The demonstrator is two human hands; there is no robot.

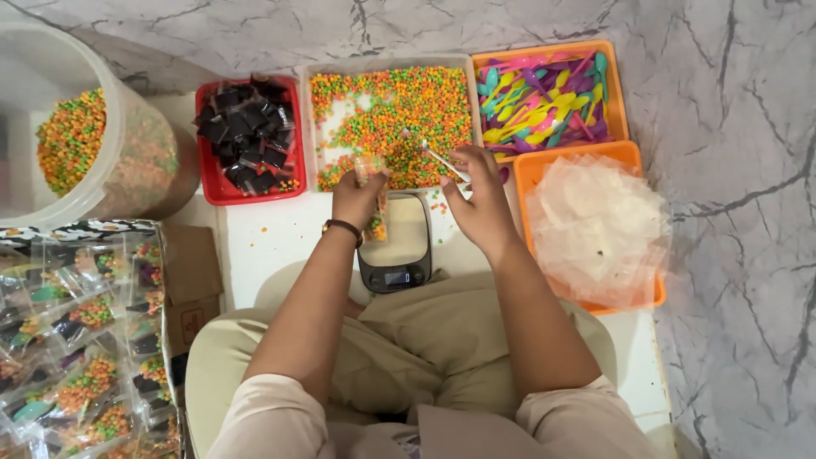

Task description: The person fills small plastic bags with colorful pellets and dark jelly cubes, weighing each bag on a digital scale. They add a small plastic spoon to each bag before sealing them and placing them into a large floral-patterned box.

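Note:
My left hand [357, 197] holds a small clear plastic bag [374, 223] partly filled with orange and green pellets, just above a small digital kitchen scale [399, 255]. My right hand [480, 200] grips a thin white scoop [442, 159] whose tip points toward the bag's mouth. Both hands hover at the near edge of a white tray [340, 115] spread with the same coloured pellets. A dark band sits on my left wrist.
A red tray of small black packets [246, 136] lies left of the pellets. An orange tray of coloured plastic spoons [544, 98] and another with clear empty bags [595, 225] are at right. A big clear tub of pellets [76, 136] and a bin of filled packets [81, 357] stand at left.

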